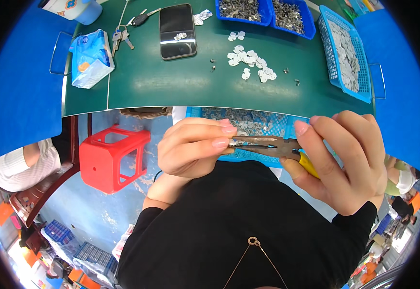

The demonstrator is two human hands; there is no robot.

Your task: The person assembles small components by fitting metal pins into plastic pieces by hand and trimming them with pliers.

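Note:
My right hand (349, 161) is wrapped round a pair of needle-nose pliers (267, 142) with yellow handles, held level in front of my chest. Their dark jaws point left, toward my left hand (190, 147). The left thumb and fingers are pinched together at the jaw tips; what they hold there is small and mostly hidden by the fingertips. Beyond my hands, a loose group of small white plates (248, 59) lies on the green table (152, 86). A few tiny metal clips (297, 82) are scattered beside them.
Two blue bins (294, 32) of metal parts and a light-blue basket (334, 67) of pale plates stand on the table. A phone (177, 29), keys (123, 37) and a tissue pack (90, 60) lie left. Below are another blue basket (193, 111) and a red stool (99, 161).

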